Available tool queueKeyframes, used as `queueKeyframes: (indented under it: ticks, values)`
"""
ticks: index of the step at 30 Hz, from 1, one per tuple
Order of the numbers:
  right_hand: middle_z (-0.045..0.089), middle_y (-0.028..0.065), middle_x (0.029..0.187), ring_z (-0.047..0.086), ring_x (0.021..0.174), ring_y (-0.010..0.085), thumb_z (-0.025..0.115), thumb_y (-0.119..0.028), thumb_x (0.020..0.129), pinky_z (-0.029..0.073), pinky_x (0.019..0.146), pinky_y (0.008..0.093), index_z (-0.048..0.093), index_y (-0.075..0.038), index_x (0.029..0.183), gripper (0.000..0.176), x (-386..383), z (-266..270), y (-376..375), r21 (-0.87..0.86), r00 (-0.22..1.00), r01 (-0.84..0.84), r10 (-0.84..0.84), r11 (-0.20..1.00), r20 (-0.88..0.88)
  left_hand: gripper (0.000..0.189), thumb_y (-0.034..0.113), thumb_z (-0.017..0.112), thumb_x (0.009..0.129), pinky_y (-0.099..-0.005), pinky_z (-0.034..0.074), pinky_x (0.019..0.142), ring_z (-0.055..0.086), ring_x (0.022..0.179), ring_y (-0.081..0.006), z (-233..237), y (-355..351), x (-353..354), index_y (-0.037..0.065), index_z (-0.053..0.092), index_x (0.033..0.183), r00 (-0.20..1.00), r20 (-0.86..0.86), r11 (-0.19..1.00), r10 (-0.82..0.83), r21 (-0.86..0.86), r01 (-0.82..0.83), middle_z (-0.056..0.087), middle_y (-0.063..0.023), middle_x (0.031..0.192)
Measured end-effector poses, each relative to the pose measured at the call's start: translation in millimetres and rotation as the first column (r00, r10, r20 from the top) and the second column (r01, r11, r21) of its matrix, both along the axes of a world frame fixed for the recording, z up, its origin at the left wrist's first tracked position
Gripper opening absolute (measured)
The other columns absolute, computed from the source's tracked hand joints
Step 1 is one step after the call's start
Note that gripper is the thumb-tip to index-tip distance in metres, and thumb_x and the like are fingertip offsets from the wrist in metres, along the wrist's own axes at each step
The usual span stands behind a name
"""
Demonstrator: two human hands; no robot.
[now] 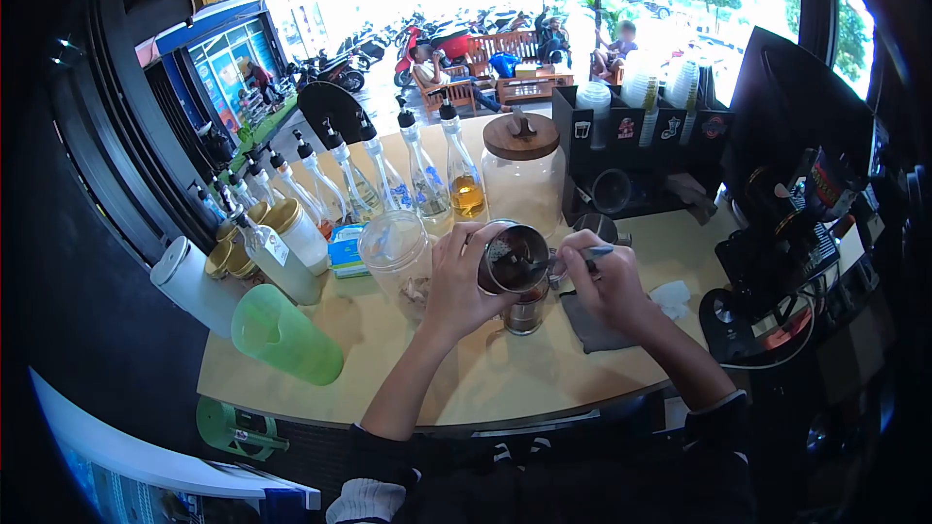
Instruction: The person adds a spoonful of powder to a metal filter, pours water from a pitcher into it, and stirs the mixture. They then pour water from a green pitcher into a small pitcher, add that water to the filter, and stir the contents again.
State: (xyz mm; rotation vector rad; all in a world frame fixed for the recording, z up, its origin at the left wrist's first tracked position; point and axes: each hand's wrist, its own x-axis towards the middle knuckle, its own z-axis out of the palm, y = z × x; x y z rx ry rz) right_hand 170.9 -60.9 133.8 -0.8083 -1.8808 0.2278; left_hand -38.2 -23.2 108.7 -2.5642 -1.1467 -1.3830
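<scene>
My left hand (pixel 460 281) is closed around a round cup (pixel 515 260) of dark liquid with some bubbles, its mouth tilted towards me. Between the fingers of my right hand (pixel 604 279) is a thin spoon (pixel 544 263), its lower end reaching into the cup. Just below the cup stands a small glass (pixel 525 314) with brownish contents, partly hidden by the cup and my left hand. Left of that hand is a clear plastic jar (pixel 396 245) with something brown at its bottom. A dark folded cloth (pixel 593 323) lies under my right hand.
Several pump bottles (pixel 422 175) line the counter's (pixel 408 390) far left edge. A wood-lidded glass jar (pixel 524 180) stands behind the cup, beside a black cup holder (pixel 646 131). A green pitcher (pixel 284 332) is at front left, and dark equipment (pixel 777 223) on the right.
</scene>
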Motion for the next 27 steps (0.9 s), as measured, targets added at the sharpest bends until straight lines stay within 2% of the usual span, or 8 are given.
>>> queueKeyframes:
  ticks: [5, 9, 11, 13, 14, 17, 24, 27]
  values:
    - [0.063, 0.0110, 0.070, 0.069, 0.065, 0.0199, 0.054, -0.002, 0.090, 0.052, 0.057, 0.0300, 0.055, 0.001, 0.085, 0.006, 2, 3, 0, -0.071, 0.998, 0.036, -0.039, 0.997, -0.041, 0.079, 0.031, 0.087, 0.053, -0.0406, 0.037, 0.092, 0.051, 0.106, -0.0274, 0, -1, -1, 0.010, 0.051, 0.120, 1.000, -0.013, 1.000, 0.007, -0.014, -0.007, 0.052, -0.0081, 0.109]
    - [0.064, 0.0102, 0.071, 0.067, 0.065, 0.0191, 0.062, -0.008, 0.088, 0.051, 0.058, 0.0297, 0.058, 0.000, 0.088, 0.009, 3, 1, -1, 0.048, 0.999, 0.025, -0.024, 0.999, -0.024, 0.076, 0.029, 0.087, 0.054, -0.0402, 0.038, 0.092, 0.052, 0.107, -0.0276, 3, -1, 0, 0.009, 0.052, 0.118, 0.998, 0.037, 0.999, -0.045, -0.023, 0.046, 0.052, -0.0083, 0.110]
    - [0.064, 0.0110, 0.075, 0.065, 0.066, 0.0203, 0.067, -0.010, 0.085, 0.050, 0.060, 0.0312, 0.060, -0.001, 0.089, 0.013, 4, 4, -4, -0.074, 0.995, 0.066, -0.071, 0.995, -0.066, 0.076, 0.029, 0.088, 0.054, -0.0401, 0.039, 0.092, 0.052, 0.107, -0.0276, 3, 0, -1, 0.009, 0.052, 0.118, 0.996, 0.057, 0.998, -0.061, -0.027, 0.063, 0.052, -0.0084, 0.110]
    - [0.062, 0.0104, 0.077, 0.062, 0.067, 0.0223, 0.069, -0.010, 0.082, 0.049, 0.061, 0.0332, 0.060, -0.002, 0.088, 0.014, 4, 1, -5, 0.159, 0.995, -0.050, 0.036, 0.986, 0.088, 0.080, 0.028, 0.086, 0.053, -0.0431, 0.035, 0.096, 0.048, 0.111, -0.0294, 0, 3, -2, 0.014, 0.049, 0.122, 0.991, 0.082, 0.993, -0.102, -0.051, 0.106, 0.049, -0.0076, 0.114]
    - [0.060, 0.0089, 0.074, 0.060, 0.067, 0.0238, 0.071, -0.011, 0.080, 0.049, 0.061, 0.0340, 0.060, -0.004, 0.088, 0.015, 4, -1, -7, 0.179, 0.980, -0.099, 0.065, 0.979, 0.186, 0.080, 0.028, 0.086, 0.053, -0.0431, 0.035, 0.096, 0.048, 0.111, -0.0294, -1, 4, -2, 0.014, 0.049, 0.122, 0.991, 0.083, 0.993, -0.103, -0.050, 0.107, 0.049, -0.0076, 0.114]
    - [0.059, 0.0075, 0.074, 0.059, 0.067, 0.0242, 0.072, -0.012, 0.079, 0.048, 0.060, 0.0342, 0.059, -0.004, 0.087, 0.017, 5, -2, -7, 0.275, 0.976, -0.115, 0.057, 0.955, 0.209, 0.080, 0.026, 0.087, 0.053, -0.0427, 0.035, 0.096, 0.048, 0.111, -0.0294, -2, 5, -3, 0.014, 0.049, 0.122, 0.990, 0.102, 0.993, -0.095, -0.063, 0.102, 0.049, -0.0077, 0.114]
    - [0.055, 0.0062, 0.070, 0.058, 0.065, 0.0229, 0.073, -0.010, 0.077, 0.047, 0.058, 0.0343, 0.056, -0.004, 0.085, 0.019, 5, -5, -4, 0.389, 0.961, -0.121, 0.009, 0.913, 0.278, 0.082, 0.024, 0.087, 0.052, -0.0436, 0.035, 0.096, 0.048, 0.112, -0.0305, -1, 6, -3, 0.014, 0.048, 0.124, 0.993, 0.054, 0.991, -0.102, -0.084, 0.106, 0.048, -0.0077, 0.117]
    - [0.055, 0.0062, 0.070, 0.057, 0.065, 0.0231, 0.072, -0.010, 0.077, 0.047, 0.058, 0.0346, 0.056, -0.004, 0.084, 0.019, 6, -6, -4, 0.336, 0.961, -0.133, 0.038, 0.932, 0.274, 0.082, 0.024, 0.087, 0.053, -0.0439, 0.035, 0.097, 0.047, 0.114, -0.0310, 1, 6, -4, 0.015, 0.047, 0.124, 0.992, 0.013, 0.987, -0.124, -0.098, 0.124, 0.047, -0.0082, 0.118]
